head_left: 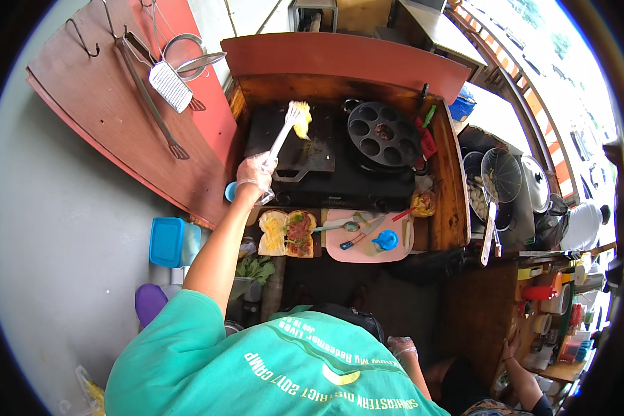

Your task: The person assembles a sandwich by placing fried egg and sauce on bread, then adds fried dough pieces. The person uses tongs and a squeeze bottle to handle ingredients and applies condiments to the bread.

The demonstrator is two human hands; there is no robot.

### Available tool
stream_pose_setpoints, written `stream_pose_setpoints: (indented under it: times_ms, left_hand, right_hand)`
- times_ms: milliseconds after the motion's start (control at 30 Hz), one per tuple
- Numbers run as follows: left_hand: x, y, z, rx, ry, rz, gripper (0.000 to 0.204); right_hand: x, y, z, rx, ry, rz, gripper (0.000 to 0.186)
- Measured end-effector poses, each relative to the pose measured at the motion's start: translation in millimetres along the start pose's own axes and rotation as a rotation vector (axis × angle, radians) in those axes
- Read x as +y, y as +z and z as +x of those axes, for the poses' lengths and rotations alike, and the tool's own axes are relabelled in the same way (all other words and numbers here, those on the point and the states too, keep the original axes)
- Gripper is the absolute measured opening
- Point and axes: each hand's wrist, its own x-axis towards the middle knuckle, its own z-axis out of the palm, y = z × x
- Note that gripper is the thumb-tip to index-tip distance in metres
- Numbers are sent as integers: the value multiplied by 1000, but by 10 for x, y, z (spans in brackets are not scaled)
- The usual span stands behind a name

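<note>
On my feed the left grip point(256, 175), in a clear plastic glove, is closed around the handle of a pale slotted utensil point(283, 136). Its far end meets a yellow piece of food point(302, 123), soft, uneven and folded-looking, egg-like to my eye, at the dark griddle point(267, 132), left of the black round-welled pan point(383, 135). Nearer me lie two bread slices, one topped with yellow shreds point(275, 232), the other with a reddish-brown filling point(299, 234) flecked green.

The utensil's head hides part of the yellow piece, and I can't make out whether it is gripped, lifted or resting. The right grip point(401, 345), gloved too, sits low beside the green shirt point(277, 367), partly covered; I cannot tell whether it holds anything. The shirt runs off the lower edge.
</note>
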Motion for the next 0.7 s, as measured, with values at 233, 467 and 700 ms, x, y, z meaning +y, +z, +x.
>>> stream_pose_setpoints:
  times_ms: [233, 467, 700]
  left_hand:
    - [432, -667, -653, 112, 158, 335, 36]
    - [415, -1151, -1860, -217, -293, -66, 32]
    - [72, -1209, -2204, -472, -585, 52, 38]
  right_hand:
    - [101, 116, 296, -32, -49, 79, 38]
    - [56, -362, 1055, -79, -44, 200, 44]
    - [-321, -1076, 703, -17, -43, 106, 44]
